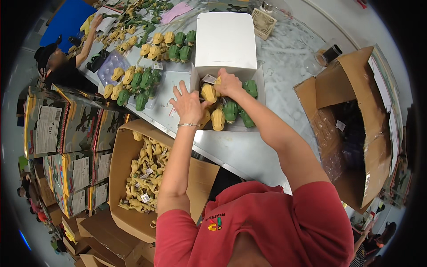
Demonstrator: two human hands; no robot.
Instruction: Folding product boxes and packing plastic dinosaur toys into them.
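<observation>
A white box (260, 95) with its lid (226, 40) raised at the back stands on the table, holding several yellow and green toy dinosaurs. Inside it, a green toy dinosaur (231, 111) sits beside a yellow one (218, 119). My right hand (230, 84) reaches in near the back wall, its fingers closed around the top of a yellow toy dinosaur (208, 93); a white tag hangs beside it. Over the box's left wall, my left hand (187, 106) has its fingers spread, with the thumb against the toys at that side.
Rows of toy dinosaurs (141, 84) stand left of the box. An open carton (122, 178) of tan toys is below the table edge, near stacked printed boxes (80, 129). Another open carton (378, 115) stands right. A small fan (263, 23) sits behind; a co-worker (58, 60) reaches across far left.
</observation>
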